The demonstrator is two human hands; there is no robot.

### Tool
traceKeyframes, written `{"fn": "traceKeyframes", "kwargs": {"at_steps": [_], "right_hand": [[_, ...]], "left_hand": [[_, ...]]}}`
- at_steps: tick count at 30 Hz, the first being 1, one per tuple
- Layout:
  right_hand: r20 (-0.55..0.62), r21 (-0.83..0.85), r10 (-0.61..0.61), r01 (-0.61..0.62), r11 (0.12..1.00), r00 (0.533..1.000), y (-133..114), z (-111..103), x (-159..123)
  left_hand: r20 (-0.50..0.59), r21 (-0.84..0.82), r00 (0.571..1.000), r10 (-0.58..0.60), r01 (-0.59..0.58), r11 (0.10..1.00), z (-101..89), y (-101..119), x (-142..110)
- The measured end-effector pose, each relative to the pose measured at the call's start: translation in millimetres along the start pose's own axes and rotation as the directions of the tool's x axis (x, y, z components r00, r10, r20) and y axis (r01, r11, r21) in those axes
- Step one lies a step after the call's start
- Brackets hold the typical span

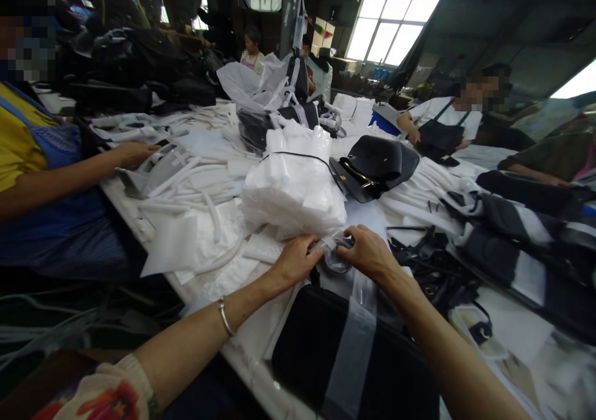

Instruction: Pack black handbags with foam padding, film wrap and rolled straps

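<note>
A black bag (307, 345) lies on the table in front of me, with a translucent strip (351, 351) running across it. Above its top edge is a loop in clear film (338, 260), which looks like the bag's wrapped handle. My left hand (295, 260) pinches the left side of this loop, fingertips closed. On the loop's right side, my right hand (367, 250) grips with bent fingers. Just beyond both hands sits a bundle of white foam sheets (298, 190), tied with a dark band.
An open black leather bag (372, 165) lies behind the bundle. White foam strips (205, 184) spread left; black straps (433, 264) and strip-wrapped black bags (512, 258) lie right. A co-worker's hand (135, 154) reaches in from the left; another person (442, 125) handles a black bag across the table.
</note>
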State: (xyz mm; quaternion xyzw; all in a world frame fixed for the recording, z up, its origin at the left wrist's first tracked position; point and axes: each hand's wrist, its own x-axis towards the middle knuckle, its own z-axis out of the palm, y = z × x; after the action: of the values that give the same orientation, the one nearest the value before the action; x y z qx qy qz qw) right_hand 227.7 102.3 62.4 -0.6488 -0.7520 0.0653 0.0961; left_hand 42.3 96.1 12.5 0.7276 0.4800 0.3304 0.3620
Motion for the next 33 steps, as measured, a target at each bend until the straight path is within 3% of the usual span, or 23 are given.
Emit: {"fn": "traceKeyframes", "kwargs": {"at_steps": [5,12,14,18,20,23,28,33], "right_hand": [[-0.085,0.074,0.072,-0.066,0.995,0.994,3.7,11.2,-10.0],[-0.035,0.305,0.181,-0.162,0.939,0.983,22.1,-16.0,-16.8],[0.000,0.330,0.177,-0.167,0.929,0.984,20.8,-16.9,-14.7],[0.025,0.361,0.159,-0.157,0.919,0.987,14.7,-7.2,-13.5],[0.022,0.383,0.151,-0.148,0.912,0.988,13.8,-1.8,-14.3],[0.017,0.399,0.132,-0.127,0.908,0.991,14.0,4.7,-15.7],[-0.005,0.380,0.120,-0.109,0.919,0.993,10.5,12.0,-19.1],[0.081,0.394,0.118,-0.141,0.908,0.990,16.1,2.3,-9.8]], "left_hand": [[0.073,0.052,0.994,0.082,-0.086,0.995,-3.4,-2.0,-5.2],[-0.008,0.046,0.999,0.048,-0.048,0.998,-8.7,-4.5,-10.8],[0.032,-0.025,0.999,0.042,-0.041,0.999,-7.7,-1.7,-7.2],[0.102,-0.253,0.993,-0.061,0.085,0.964,-3.8,-0.7,-0.4],[0.109,-0.277,0.991,-0.079,0.106,0.955,0.4,-2.4,2.3],[0.093,-0.217,0.995,-0.032,0.051,0.975,9.9,-4.5,5.9],[-0.042,-0.033,0.998,0.053,-0.054,0.998,20.1,-6.7,8.7],[0.050,0.057,0.994,0.098,-0.101,0.993,9.1,-2.3,9.2]]}}
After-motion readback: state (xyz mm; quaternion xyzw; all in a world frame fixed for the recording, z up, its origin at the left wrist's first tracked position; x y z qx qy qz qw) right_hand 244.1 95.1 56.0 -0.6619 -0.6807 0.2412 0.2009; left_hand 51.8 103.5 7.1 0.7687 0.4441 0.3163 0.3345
